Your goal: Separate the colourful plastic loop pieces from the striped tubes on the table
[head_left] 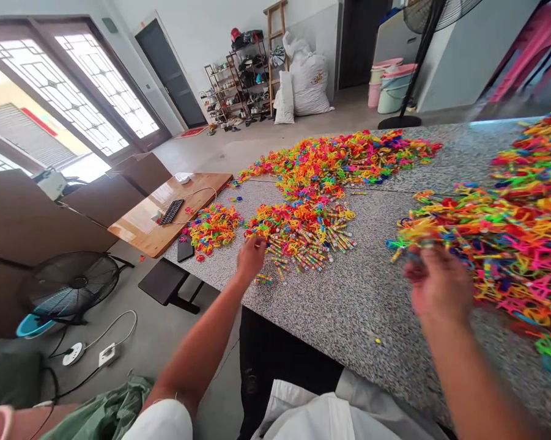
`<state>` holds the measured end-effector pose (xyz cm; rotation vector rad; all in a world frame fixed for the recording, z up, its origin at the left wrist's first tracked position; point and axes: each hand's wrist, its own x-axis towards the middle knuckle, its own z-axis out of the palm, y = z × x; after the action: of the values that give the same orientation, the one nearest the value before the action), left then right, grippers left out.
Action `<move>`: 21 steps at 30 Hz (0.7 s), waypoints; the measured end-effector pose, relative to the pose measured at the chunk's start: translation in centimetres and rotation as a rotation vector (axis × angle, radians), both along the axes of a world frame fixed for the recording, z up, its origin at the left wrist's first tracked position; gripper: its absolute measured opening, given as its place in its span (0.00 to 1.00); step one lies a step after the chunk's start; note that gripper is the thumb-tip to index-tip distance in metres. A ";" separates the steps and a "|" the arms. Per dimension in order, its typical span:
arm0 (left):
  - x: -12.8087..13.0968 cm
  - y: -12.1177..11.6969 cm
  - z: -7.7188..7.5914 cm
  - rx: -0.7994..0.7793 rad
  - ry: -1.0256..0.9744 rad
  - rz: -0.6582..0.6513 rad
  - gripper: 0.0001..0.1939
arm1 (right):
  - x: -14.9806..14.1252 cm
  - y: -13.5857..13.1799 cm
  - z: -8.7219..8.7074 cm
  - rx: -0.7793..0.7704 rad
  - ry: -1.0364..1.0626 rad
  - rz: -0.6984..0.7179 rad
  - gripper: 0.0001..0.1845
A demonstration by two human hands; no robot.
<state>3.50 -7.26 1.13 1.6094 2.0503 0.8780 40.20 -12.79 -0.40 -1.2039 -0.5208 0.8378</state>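
Observation:
My left hand is at the left edge of the middle pile, its fingers curled closed; whatever they hold is hidden. That pile mixes bright plastic loops with short patterned sticks, many lying side by side along its near edge. Over on the right, my right hand is smeared by motion beside a large heap of similar loops and sticks. Its thumb and fingers are pinched together, with a blurred yellow and bluish patch at the tips that I cannot make out.
The speckled stone tabletop also bears a long back pile and a small left pile. A wooden board carries a black keyboard; a dark phone-like slab lies nearby. A floor fan stands left.

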 end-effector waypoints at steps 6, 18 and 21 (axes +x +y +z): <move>-4.7 2.4 -0.5 -0.181 0.472 -0.174 0.13 | -4.9 0.7 -1.4 -0.179 -0.340 0.466 0.15; -3.1 0.3 -2.8 -0.126 0.385 -0.479 0.21 | -17.0 1.6 -2.9 -0.341 -1.530 0.694 0.14; -3.2 -0.5 -3.3 -0.059 0.313 -0.505 0.20 | -16.3 1.5 -2.9 -0.372 -1.559 0.725 0.14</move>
<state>0.29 -7.74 -2.19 2.1999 1.6937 0.4020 23.88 -11.28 -3.29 -1.9254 -2.2265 0.4012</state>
